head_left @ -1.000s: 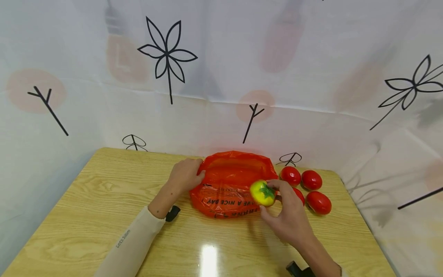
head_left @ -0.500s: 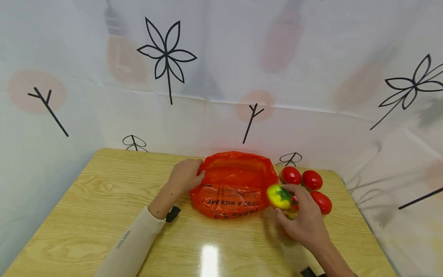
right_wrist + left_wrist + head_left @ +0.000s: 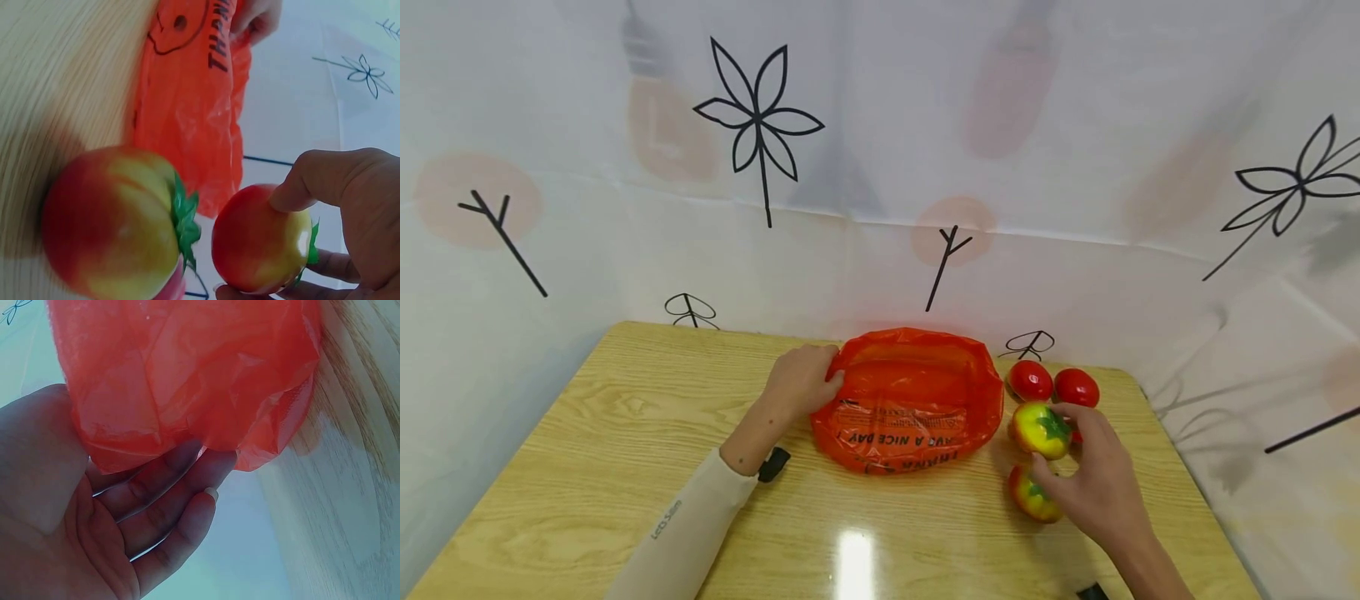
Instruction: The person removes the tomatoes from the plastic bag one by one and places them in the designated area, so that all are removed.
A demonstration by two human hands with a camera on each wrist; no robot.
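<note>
A red plastic bag [image 3: 898,417] with black print lies with its mouth spread wide on the table. My left hand [image 3: 801,379] grips its left edge; in the left wrist view the fingers [image 3: 165,519] curl against the crumpled plastic. To the right of the bag, my right hand [image 3: 1093,479] holds a yellow-and-red tomato [image 3: 1042,430] with a green leafy top, pinched between thumb and fingers. A second yellow-and-red tomato [image 3: 1032,496] is just below it, beside the thumb. In the right wrist view this second tomato [image 3: 112,225] looms large, apart from the held one [image 3: 256,240].
Glossy red round fruits, one on the left [image 3: 1030,381] and one on the right [image 3: 1077,388], lie at the table's back right. Another bit of red shows behind my right hand. A white printed cloth [image 3: 880,275] hangs behind the wooden table [image 3: 625,417].
My right hand has moved right with the tomato, from over the bag's front right to beside it. The second yellow-and-red tomato has come into view. My left hand stays on the bag.
</note>
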